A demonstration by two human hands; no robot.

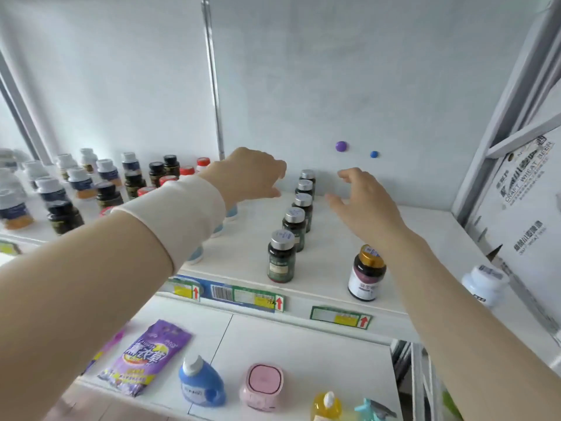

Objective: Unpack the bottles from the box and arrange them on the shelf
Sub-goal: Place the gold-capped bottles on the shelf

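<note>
A row of five silver-capped bottles stands between the left hand and the right hand. To the right hand's right, bare shelf lies open up to a cardboard box. A gold-capped bottle stands beneath its forearm.

Plain white shelf. Row of dark green bottles, silver caps, pale green labels. One dark bottle: gold cap, white and maroon label. At the right edge a white bottle, white cap. Further left: black bottles with black caps, red caps, and white-capped bottles with navy labels, orange below. Some light blue caps under a cream sleeve. Pale wall with a purple magnet and a blue magnet. Green-edged price tags, yellow patch, red arrow. White lower shelf: purple pouch with yellow print, blue jug with white cap, pink box, yellow bottle, teal sprayer.
</note>
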